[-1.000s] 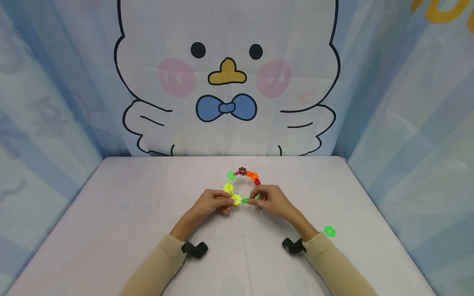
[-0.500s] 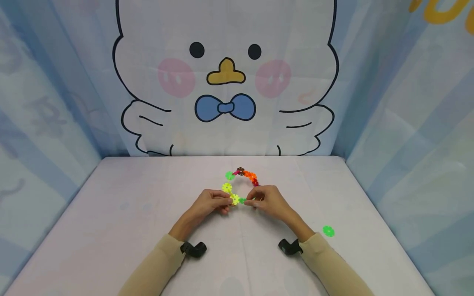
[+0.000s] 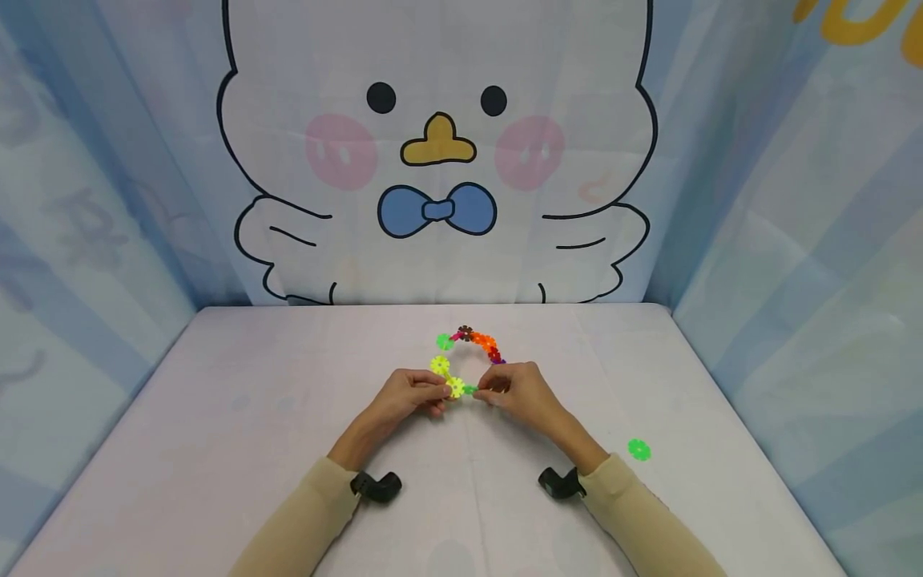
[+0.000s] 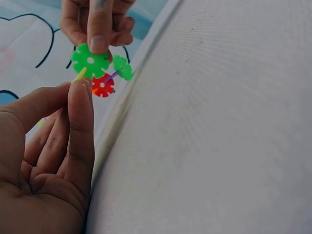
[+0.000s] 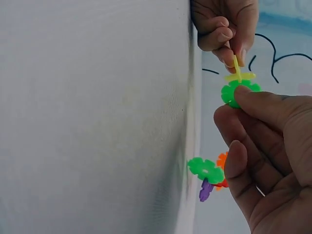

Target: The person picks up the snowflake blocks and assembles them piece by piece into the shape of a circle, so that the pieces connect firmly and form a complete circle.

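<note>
My left hand [image 3: 402, 399] pinches a yellow snowflake disc [image 3: 456, 388] between thumb and fingers. Opposite it, my right hand [image 3: 528, 397] pinches a green snowflake disc [image 5: 227, 93] by its edge. The two discs meet edge to edge at an angle in both wrist views; how deep their slots sit is hard to tell. Both belong to a curved chain of linked discs, with another yellow disc [image 3: 440, 365], a light green one [image 3: 445, 342], a brown one [image 3: 465, 332] and orange ones [image 3: 487, 343]. Near my right fingers hang a red disc [image 4: 103, 86] and a purple disc [image 5: 205, 191].
One loose green disc [image 3: 638, 449] lies on the white tabletop [image 3: 216, 449], right of my right forearm. A cartoon-printed cloth [image 3: 440, 264] rises behind the table's far edge. Each wrist wears a small black camera [image 3: 376, 486].
My right hand has shifted slightly left, bringing its fingertips a little nearer the yellow disc. The left hand keeps its pinch almost still. The whole view has drifted slightly.
</note>
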### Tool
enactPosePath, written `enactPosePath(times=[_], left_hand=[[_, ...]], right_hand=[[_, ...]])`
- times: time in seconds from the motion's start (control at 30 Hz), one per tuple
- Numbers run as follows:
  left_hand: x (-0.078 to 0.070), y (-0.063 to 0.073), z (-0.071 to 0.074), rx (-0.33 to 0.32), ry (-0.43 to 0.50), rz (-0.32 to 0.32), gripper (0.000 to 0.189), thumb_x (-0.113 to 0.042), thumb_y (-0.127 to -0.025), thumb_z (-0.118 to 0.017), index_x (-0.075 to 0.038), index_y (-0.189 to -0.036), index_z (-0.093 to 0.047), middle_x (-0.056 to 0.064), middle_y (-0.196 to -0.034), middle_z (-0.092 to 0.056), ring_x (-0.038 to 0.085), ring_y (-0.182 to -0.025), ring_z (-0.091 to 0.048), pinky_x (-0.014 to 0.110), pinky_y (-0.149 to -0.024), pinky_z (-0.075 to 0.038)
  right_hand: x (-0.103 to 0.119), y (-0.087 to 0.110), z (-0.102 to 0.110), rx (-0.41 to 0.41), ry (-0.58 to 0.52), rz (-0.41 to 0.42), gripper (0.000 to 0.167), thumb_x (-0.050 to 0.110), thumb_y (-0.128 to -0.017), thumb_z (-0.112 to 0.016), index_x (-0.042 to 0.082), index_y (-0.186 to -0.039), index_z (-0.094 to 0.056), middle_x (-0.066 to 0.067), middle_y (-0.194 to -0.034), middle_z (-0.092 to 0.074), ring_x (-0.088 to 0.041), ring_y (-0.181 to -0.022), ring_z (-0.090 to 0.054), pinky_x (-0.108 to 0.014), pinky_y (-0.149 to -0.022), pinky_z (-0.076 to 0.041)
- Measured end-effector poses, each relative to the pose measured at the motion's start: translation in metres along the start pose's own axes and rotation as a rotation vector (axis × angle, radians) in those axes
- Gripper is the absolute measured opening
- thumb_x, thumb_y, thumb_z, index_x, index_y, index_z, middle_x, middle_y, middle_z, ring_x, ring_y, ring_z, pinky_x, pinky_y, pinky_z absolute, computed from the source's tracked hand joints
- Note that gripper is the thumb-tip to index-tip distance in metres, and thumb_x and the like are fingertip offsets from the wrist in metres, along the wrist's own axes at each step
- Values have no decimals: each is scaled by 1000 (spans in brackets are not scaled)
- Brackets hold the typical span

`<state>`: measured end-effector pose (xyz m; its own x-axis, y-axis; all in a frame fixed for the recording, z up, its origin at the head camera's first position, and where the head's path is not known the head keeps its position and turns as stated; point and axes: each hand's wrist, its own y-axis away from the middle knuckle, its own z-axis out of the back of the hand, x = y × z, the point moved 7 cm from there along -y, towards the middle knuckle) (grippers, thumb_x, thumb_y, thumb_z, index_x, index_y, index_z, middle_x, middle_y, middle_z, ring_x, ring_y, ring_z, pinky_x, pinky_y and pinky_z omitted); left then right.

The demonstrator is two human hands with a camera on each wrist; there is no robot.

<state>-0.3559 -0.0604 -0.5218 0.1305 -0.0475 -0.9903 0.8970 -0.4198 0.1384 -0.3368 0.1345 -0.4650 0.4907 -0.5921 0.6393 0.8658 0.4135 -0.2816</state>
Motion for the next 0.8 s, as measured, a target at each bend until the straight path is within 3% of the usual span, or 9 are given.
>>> enactPosePath(times=[0.4, 0.8], left_hand=[[0, 1, 0, -10, 30, -3, 22, -8, -97, -75, 8, -111, -71, 3, -86, -80, 9, -70, -72, 24, -70, -64], [1, 0, 0, -25, 47, -10, 18, -6, -97, -75, 9, -107, -72, 1, -79, -76, 8, -68, -69, 21, -66, -62]], right_hand=[[1, -1, -3, -16, -51, 15, 10, 10, -86, -87, 12, -85, -78, -2, -87, -82, -8, -78, -76, -18, -77, -62], [1, -1, -5, -35, -89, 16, 10, 7, -85, -88, 9, -83, -78, -6, -86, -82, -13, -79, -78, -17, -75, -62]])
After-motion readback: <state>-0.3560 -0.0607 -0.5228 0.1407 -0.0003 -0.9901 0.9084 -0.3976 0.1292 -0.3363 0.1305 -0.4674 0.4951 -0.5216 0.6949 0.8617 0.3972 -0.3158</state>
